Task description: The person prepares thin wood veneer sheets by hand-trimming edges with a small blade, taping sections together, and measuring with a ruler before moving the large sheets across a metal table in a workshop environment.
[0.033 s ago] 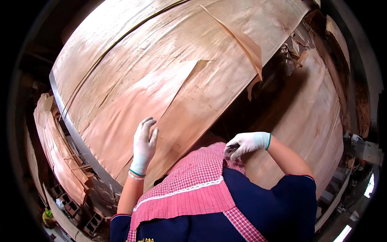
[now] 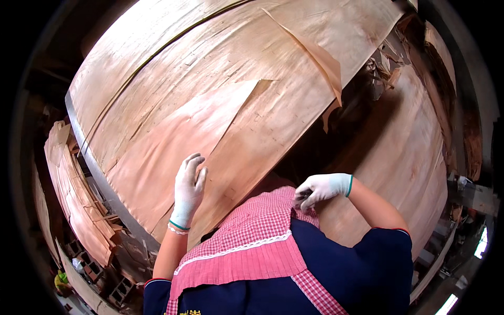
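Note:
My left hand (image 2: 187,191), in a white glove with a green cuff edge, hovers at or just over the near edge of a broad thin wood veneer sheet (image 2: 262,126). Its fingers are slightly curved and apart, holding nothing. A pinker veneer piece (image 2: 157,147) lies on that sheet, just beyond this hand. My right hand (image 2: 328,187), gloved alike, is curled in front of my pink checked apron (image 2: 257,212). Something dark shows between its fingers, too hidden to name.
A loose veneer strip (image 2: 320,60) curls up at the sheet's right edge. Another veneer stack (image 2: 388,173) lies to the right beyond a dark gap. At the left stand more stacked veneers (image 2: 73,189) with ragged edges. A person in yellow-green (image 2: 62,281) is far off at lower left.

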Motion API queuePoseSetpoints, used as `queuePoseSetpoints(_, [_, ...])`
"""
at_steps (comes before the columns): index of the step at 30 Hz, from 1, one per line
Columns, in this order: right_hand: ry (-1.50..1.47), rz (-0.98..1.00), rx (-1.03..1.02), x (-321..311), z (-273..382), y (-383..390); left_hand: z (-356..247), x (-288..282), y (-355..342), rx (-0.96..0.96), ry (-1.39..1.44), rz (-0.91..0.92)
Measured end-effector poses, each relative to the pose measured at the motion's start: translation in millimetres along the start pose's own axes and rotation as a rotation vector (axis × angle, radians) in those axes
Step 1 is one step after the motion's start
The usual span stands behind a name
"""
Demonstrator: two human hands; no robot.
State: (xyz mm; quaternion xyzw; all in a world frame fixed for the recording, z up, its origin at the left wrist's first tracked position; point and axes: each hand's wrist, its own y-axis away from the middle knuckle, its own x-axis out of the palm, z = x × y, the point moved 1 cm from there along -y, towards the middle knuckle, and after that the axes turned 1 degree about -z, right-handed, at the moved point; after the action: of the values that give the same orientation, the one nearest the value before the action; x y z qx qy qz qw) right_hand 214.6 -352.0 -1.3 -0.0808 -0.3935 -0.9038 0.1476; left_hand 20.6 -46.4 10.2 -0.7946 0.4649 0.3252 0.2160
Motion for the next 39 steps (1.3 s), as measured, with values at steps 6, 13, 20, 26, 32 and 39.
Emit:
queuePoseSetpoints(6, [-0.050,-0.117,-0.062,-28,29,29,3,5,0,-0.013,0.017,0.010])
queuePoseSetpoints(13, [-0.254,-1.097,-0.519,-66,78,29,-33,31,-37,-0.153,0.354,0.298])
queuePoseSetpoints(20, [0.633,-1.518,-0.489,-43,113,4,-110,60,-107,-0.538,1.169,0.452])
queuePoseSetpoints(26, [1.110,-1.563,-0.343,-31,108,-7,-102,70,-124,-0.535,1.183,0.288])
queuePoseSetpoints(32, [0.738,-1.439,-0.237,-48,46,4,-93,41,-136,0.013,0.685,0.098])
queuePoseSetpoints(39, [0.059,-1.137,-0.841,-12,131,3,-140,19,-97,0.415,0.576,0.143])
